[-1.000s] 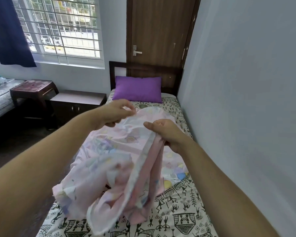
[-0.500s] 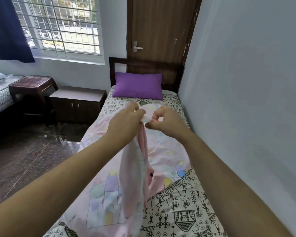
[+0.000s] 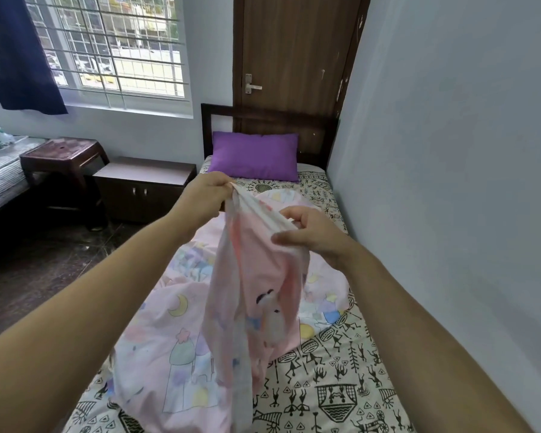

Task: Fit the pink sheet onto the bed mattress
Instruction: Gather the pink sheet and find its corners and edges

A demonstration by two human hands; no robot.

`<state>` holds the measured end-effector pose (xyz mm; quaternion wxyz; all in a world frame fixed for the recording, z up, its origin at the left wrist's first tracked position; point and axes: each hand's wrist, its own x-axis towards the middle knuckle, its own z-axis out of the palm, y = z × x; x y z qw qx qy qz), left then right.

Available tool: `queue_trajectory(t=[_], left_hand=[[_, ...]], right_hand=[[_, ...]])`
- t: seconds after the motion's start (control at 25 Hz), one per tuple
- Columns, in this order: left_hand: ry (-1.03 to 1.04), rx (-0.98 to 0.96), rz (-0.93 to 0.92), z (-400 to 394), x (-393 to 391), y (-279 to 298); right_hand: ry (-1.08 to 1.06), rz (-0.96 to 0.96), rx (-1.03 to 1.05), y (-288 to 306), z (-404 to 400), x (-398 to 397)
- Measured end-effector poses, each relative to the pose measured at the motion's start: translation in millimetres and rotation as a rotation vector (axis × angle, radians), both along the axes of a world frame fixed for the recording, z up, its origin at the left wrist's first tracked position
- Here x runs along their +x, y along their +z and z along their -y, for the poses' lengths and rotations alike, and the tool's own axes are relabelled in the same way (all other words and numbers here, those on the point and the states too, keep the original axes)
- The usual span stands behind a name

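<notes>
Both hands are up over the bed here. The left hand [image 3: 208, 192] has its fingers bunched tight around the top edge of the pink sheet [image 3: 256, 276], pulling it up near the pillow end. The right hand [image 3: 310, 234] is a bit lower and closer to the wall, pinching the same hem between thumb and curled fingers, so the edge runs taut between the two hands. The rest of the sheet hangs down in a long fold from that edge, and a big part of it lies rumpled over the middle and left side of the mattress [image 3: 341, 385], castle and moon print facing up. It's not spread out or tucked anywhere I can see. The mattress already has a white cover with black stick-figure prints on it. A purple pillow [image 3: 253, 156] sits at the head against the dark headboard [image 3: 263, 120], with a low brown cabinet [image 3: 144, 189] just beside the bed on the left.
</notes>
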<state>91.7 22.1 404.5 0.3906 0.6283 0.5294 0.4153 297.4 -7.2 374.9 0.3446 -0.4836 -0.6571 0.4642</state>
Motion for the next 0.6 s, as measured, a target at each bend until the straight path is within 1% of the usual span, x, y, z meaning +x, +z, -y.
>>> queue_trajectory(t=[0.04,0.12,0.16,0.2,0.28,0.32,0.36,0.4,0.44,0.48,0.52,0.6], left_hand=[[0.061,0.024,0.045,-1.6,2.7,-0.6],[0.15,0.083,0.081,0.3,10.4,3.5],[0.17,0.111,0.119,3.9,14.8,8.5],[0.172,0.15,0.162,9.1,19.0,14.6],[0.189,0.248,0.209,18.8,23.1,26.6],[0.226,0.29,0.225,21.3,22.5,31.1],[0.271,0.315,0.24,21.8,19.3,33.0],[0.306,0.324,0.239,22.1,14.4,32.5],[0.323,0.315,0.221,23.5,9.6,30.6],[0.324,0.289,0.196,26.9,5.5,26.1],[0.32,0.267,0.171,30.2,2.7,19.9],[0.275,0.237,0.097,40.6,1.7,7.1]], right_hand=[[0.053,0.242,0.032,-2.5,-0.9,-0.4],[0.076,0.824,0.084,-23.4,-3.6,-0.9],[0.037,0.982,0.071,-39.8,-3.7,3.6],[-0.03,1.017,0.037,-57.5,-1.0,9.6],[-0.209,0.957,-0.029,-93.1,9.0,27.8],[-0.305,0.898,-0.049,-102.9,15.2,36.4],[-0.385,0.763,-0.086,-106.4,20.6,42.3],[-0.444,0.525,-0.131,-103.9,25.2,44.0],[-0.458,0.244,-0.202,-96.4,28.7,41.0],[-0.433,0.017,-0.257,-85.8,33.7,34.0],[-0.359,-0.081,-0.265,-71.8,36.4,24.9],[-0.176,-0.044,-0.209,-48.3,44.9,-3.7]])
